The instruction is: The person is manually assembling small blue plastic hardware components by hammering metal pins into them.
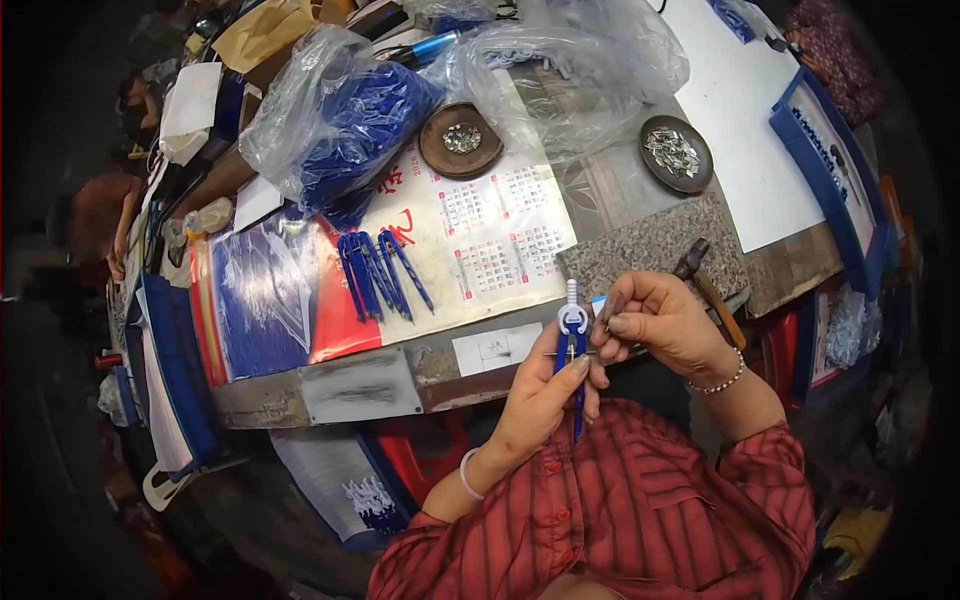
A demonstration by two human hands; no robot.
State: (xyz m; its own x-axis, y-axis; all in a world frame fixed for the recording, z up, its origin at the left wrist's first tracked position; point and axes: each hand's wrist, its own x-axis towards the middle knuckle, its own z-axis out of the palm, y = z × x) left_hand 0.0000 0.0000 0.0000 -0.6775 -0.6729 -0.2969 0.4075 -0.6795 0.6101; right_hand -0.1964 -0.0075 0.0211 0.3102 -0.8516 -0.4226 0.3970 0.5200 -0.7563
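My left hand (535, 405) grips a blue drawing compass (574, 320) with a white head, held upright in front of my chest with its legs pointing down. A thin metal piece shows across it at the fingers. Close beside the compass, my right hand (668, 325) has thumb and fingers pinched together; what is between them is too small to make out. On the table to the left lie several similar blue compasses (382, 275) in a row. A hammer (711, 290) with a wooden handle rests beyond my right hand, on a speckled stone slab (650, 245).
Two round dishes, one brown (433, 153) and one dark (697, 180), hold small metal pieces. A clear bag of blue parts (360, 125) sits at the far left. A calendar sheet (500, 240) covers the tabletop. Blue trays (868, 240) stand at the right edge.
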